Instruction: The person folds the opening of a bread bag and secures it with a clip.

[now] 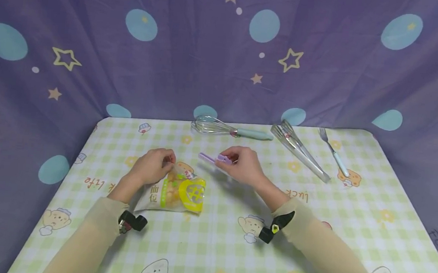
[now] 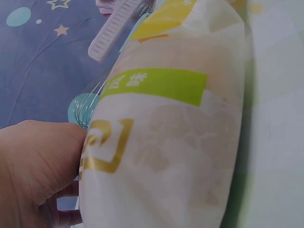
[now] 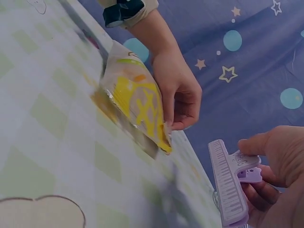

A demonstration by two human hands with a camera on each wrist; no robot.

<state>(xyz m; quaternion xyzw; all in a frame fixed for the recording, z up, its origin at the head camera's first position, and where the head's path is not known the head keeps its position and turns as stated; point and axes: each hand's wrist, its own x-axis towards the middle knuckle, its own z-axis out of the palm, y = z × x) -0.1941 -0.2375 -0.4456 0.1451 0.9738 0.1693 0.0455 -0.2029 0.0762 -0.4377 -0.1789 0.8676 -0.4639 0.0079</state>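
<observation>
A white and yellow snack bag (image 1: 174,191) with a green stripe stands on the table left of centre. My left hand (image 1: 154,165) pinches its upper edge between thumb and fingers, as the right wrist view (image 3: 178,92) also shows. Just right of the bag, my right hand (image 1: 244,166) holds a purple bag clip (image 1: 223,159) by its handles. The clip's long ridged bar (image 3: 228,185) points toward the bag, apart from it. In the left wrist view the bag (image 2: 166,133) fills the middle and covers most of the left fingers.
Behind the hands lies a whisk (image 1: 255,134) with a mint handle. Metal tongs (image 1: 300,151) and a fork (image 1: 334,152) lie at the back right. A checked cloth (image 1: 208,249) covers the table, and a purple curtain (image 1: 194,64) hangs behind it.
</observation>
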